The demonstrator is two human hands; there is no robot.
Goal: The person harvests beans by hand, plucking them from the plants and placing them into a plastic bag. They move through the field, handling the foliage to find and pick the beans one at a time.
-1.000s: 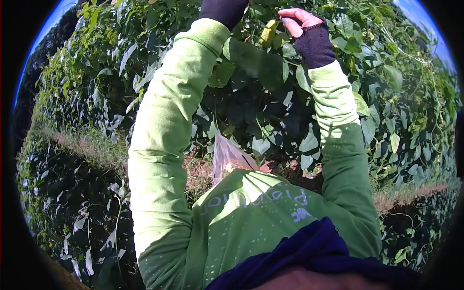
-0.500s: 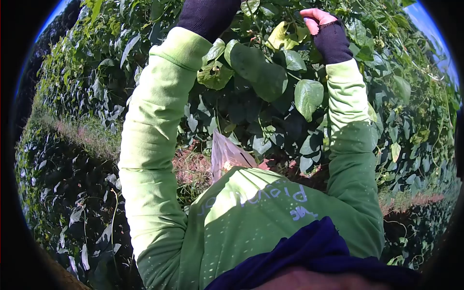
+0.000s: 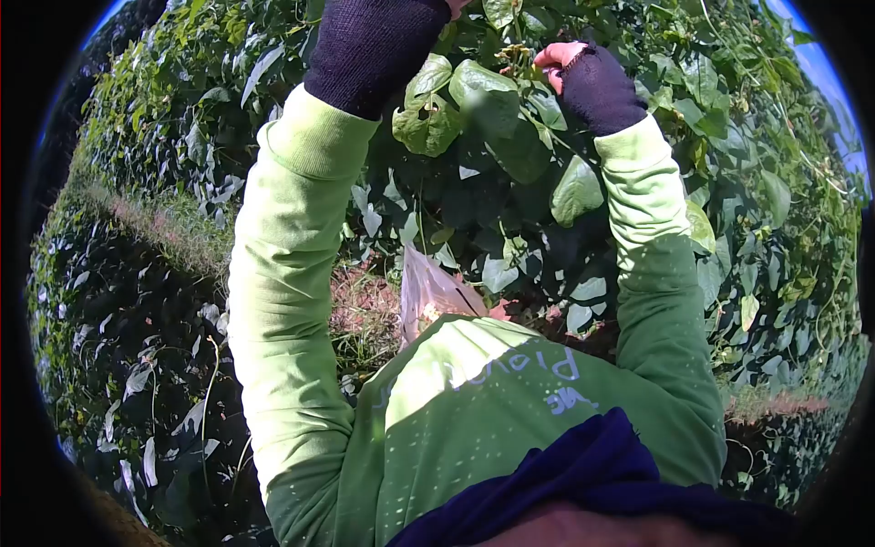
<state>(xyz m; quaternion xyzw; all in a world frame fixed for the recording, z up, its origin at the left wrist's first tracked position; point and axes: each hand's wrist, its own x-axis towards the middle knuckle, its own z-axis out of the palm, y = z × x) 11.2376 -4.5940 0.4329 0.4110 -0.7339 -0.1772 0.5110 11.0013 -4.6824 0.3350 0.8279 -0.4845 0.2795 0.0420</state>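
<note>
Dark fingerless gloves cover both hands, which are raised among the leaves of a climbing vine (image 3: 488, 96). My left hand (image 3: 378, 50) is at the top edge; only a bit of its fingertips shows, so its grip is hidden. My right hand (image 3: 591, 84) is beside a cluster of thin stems (image 3: 518, 56), with fingers curled in and pointing left toward it. Whatever lies between those fingers is too small to make out. Broad green leaves hang just below both hands, one with holes (image 3: 427, 126) near my left wrist.
A clear plastic bag (image 3: 428, 296) with pale contents hangs in front of my green shirt (image 3: 492, 401). Dense vine foliage rises ahead and to both sides. Reddish soil with grass (image 3: 360, 305) shows under the plants, and a grassy strip (image 3: 155, 223) runs at left.
My right hand has moved left and down, toward the stem cluster. My left hand has come lower. A yellowish leaf between the hands no longer shows, and nearby leaves have shifted.
</note>
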